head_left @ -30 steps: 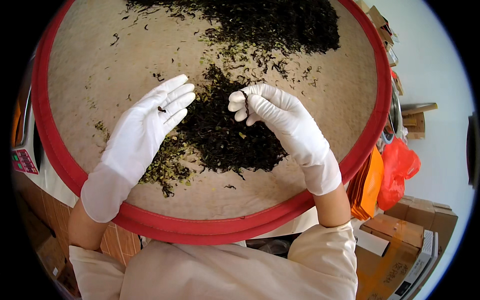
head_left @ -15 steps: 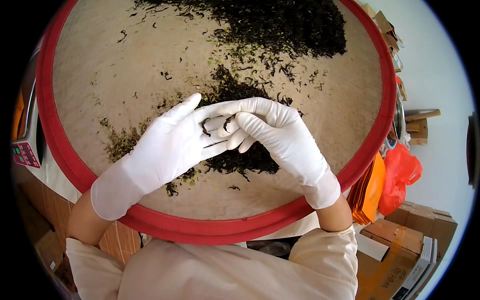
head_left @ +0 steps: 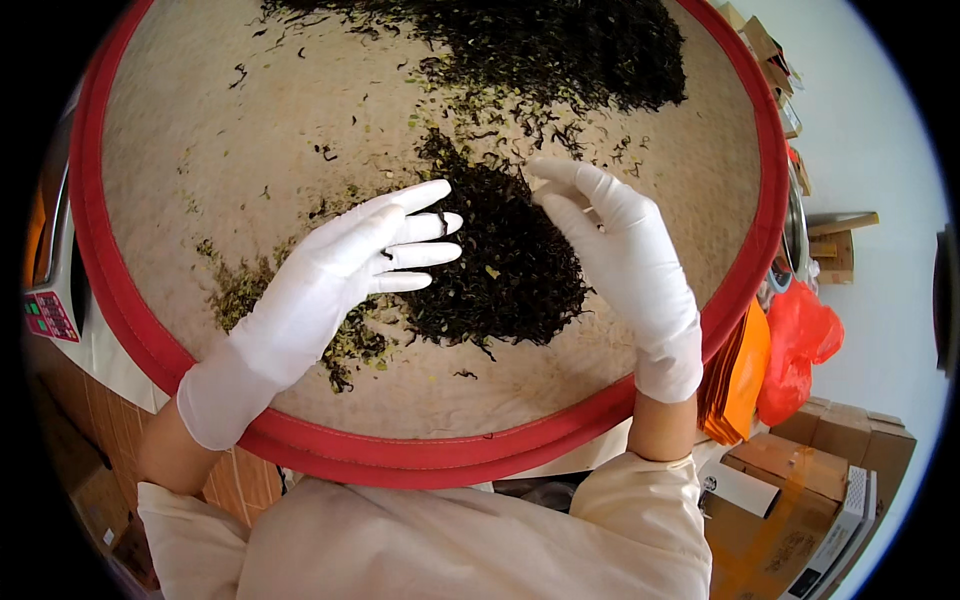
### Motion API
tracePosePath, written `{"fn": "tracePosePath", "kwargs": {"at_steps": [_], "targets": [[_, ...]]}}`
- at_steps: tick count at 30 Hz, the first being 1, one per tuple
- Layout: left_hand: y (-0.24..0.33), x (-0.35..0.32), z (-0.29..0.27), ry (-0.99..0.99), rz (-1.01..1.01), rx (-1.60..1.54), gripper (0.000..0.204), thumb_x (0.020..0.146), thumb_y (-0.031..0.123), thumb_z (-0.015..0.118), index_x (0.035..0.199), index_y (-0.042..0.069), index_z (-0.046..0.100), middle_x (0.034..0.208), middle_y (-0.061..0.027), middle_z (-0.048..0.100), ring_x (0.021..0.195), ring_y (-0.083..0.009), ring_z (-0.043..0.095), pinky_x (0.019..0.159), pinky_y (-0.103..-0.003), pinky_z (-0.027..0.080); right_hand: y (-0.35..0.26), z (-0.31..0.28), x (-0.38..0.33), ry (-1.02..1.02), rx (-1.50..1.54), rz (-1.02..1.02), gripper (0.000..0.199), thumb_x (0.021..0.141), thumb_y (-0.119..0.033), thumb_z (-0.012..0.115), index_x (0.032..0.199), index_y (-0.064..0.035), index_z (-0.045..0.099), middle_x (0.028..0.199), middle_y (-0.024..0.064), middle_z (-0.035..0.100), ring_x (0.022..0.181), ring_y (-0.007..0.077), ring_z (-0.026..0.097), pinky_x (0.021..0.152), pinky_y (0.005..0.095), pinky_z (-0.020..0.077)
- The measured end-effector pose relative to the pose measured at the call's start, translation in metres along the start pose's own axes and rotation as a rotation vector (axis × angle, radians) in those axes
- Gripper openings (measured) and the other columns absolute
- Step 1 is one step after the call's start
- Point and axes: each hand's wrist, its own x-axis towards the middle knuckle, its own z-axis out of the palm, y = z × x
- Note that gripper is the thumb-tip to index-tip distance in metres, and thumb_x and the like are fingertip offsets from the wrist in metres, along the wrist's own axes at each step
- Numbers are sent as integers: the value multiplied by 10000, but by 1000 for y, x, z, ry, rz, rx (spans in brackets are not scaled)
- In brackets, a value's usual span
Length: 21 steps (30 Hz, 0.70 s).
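Observation:
My left hand (head_left: 345, 250), in a white glove, hovers over the near part of the round tray (head_left: 330, 455) with its fingers stretched and spread. A dark twisted leaf (head_left: 443, 223) lies against its fingers, and another dark bit shows near the finger bases. To the right, my white-gloved right hand (head_left: 622, 245) is half curled, its thumb and forefinger a little apart with nothing visible between them. Between the hands lies a small heap of dark dried leaves, like tea (head_left: 505, 265); the right fingertips are over its upper right edge.
A larger dark leaf heap (head_left: 580, 50) covers the far side. Greenish leaf bits (head_left: 240, 285) lie at the left. Beyond the red rim are a scale (head_left: 52, 312) at left, and orange packets (head_left: 735, 375), a red plastic bag (head_left: 800, 350) and cardboard boxes (head_left: 780, 490) at right.
My hands were together, right fingers touching the left ones. Now the right hand has pulled away to the right and up, uncovering the small heap. The left has shifted little.

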Motion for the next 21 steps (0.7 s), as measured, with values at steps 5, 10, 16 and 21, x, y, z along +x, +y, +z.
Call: {"fn": "tracePosePath", "kwargs": {"at_steps": [5, 10, 16, 21], "targets": [[-4, -2, 0, 140, 214, 313, 477, 1007, 87, 382, 1479, 29, 337, 1443, -150, 467, 1292, -238, 491, 1071, -352, 376, 36, -15, 6, 12, -365, 69, 259, 945, -150, 547, 1138, -7, 643, 1016, 209, 676, 976, 303, 652, 874, 334, 485], [3, -2, -1, -47, 347, 571, 490, 1038, 222, 329, 1499, 55, 309, 1543, -70, 336, 1458, -205, 216, 1196, -342, 123, 47, -9, 7, -144, -242, 30, 288, 940, -192, 493, 1079, 12, 642, 966, 276, 637, 953, 410, 615, 843, 441, 489], [8, 1, -17, 234, 233, 328, 662, 1022, 505, 300, 1505, 52, 289, 1541, -146, 313, 1458, -213, 203, 1191, -344, 123, 19, -12, 5, -218, 471, 73, 266, 966, -119, 519, 1191, -29, 629, 938, 42, 677, 795, 111, 604, 753, 257, 506], [8, 1, -12, 284, 350, 870, 577, 984, 315, 469, 1479, 44, 348, 1532, -121, 334, 1434, -233, 269, 1181, -363, 160, 30, -25, 5, -120, -34, -44, 330, 932, -72, 577, 1261, -72, 599, 1067, 55, 683, 934, 119, 626, 830, 274, 504]]}}
